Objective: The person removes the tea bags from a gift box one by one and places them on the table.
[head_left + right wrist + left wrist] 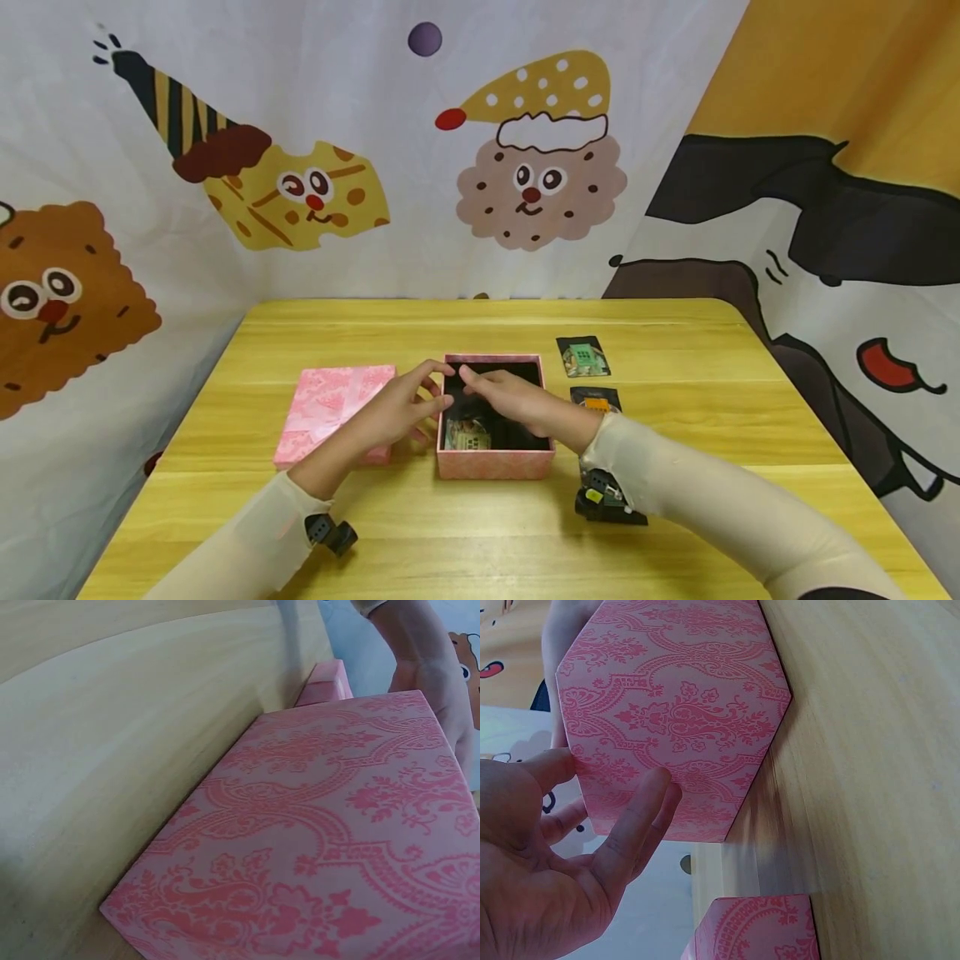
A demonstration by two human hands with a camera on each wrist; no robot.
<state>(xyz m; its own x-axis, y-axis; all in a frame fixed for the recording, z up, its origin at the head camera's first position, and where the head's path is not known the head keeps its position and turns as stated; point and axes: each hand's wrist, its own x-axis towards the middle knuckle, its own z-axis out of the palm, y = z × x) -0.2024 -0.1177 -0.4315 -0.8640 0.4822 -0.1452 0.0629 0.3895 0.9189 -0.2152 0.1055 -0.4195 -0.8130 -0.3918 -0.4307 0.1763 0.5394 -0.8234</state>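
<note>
A pink patterned box (495,464) with a black inside stands uncovered on the table. A packet with a pale label (468,435) lies in its near left part. My left hand (401,408) is at the box's left side; in the left wrist view its fingers are spread and loosely bent, with fingertips against or very near the patterned wall (682,712). My right hand (517,400) reaches over the right rim into the box, thumb toward the left. Its other fingers are hidden, so whether they hold anything cannot be seen. The right wrist view shows mainly the box wall (315,825).
Left of the box lies the pink lid (330,404) with a ribbon, partly behind my left arm. To the right are a black packet with a green label (583,357), one with an orange label (597,402), and another dark packet (626,517) partly under my right wrist.
</note>
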